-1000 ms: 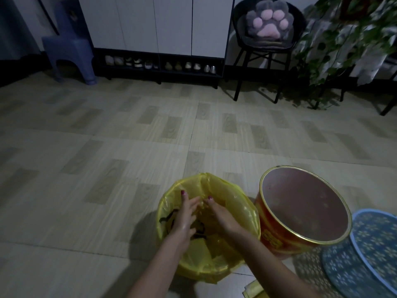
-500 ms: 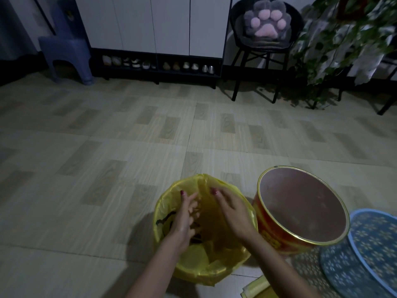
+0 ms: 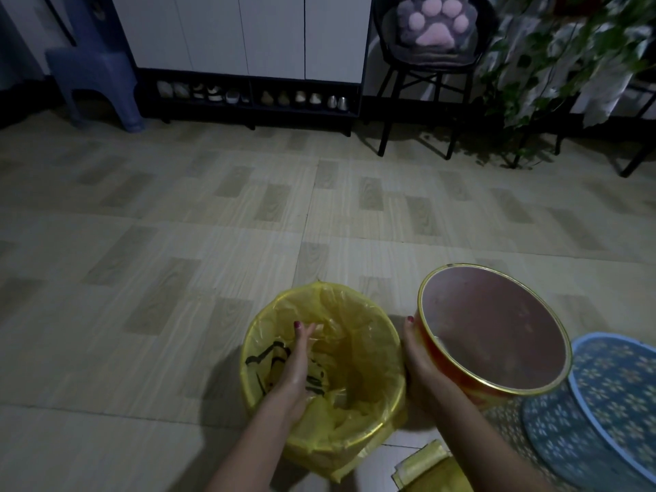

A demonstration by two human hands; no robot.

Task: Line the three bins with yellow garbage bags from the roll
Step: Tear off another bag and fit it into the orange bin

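A round bin lined with a yellow garbage bag point(image 3: 358, 324) stands on the floor in front of me. My left hand point(image 3: 296, 363) reaches inside it, fingers together and pressed against the plastic. To its right a red bin with a gold rim point(image 3: 493, 335) has no bag and tilts toward me. My right hand point(image 3: 417, 356) grips its left wall from outside. A blue patterned bin point(image 3: 617, 388) lies at the far right, partly cut off. Folded yellow bags point(image 3: 429, 470) lie at the bottom edge.
Pale wood-pattern floor point(image 3: 213, 243) stretches ahead. At the back stand a blue plastic stool point(image 3: 96, 83), a white cabinet over a shoe shelf point(image 3: 248, 95), a black chair with a paw cushion point(image 3: 431, 33), and a leafy plant point(image 3: 568, 58).
My right hand left the lined bin and moved right onto the red bin's wall. My left hand stayed inside the yellow bag. The camera dipped slightly.
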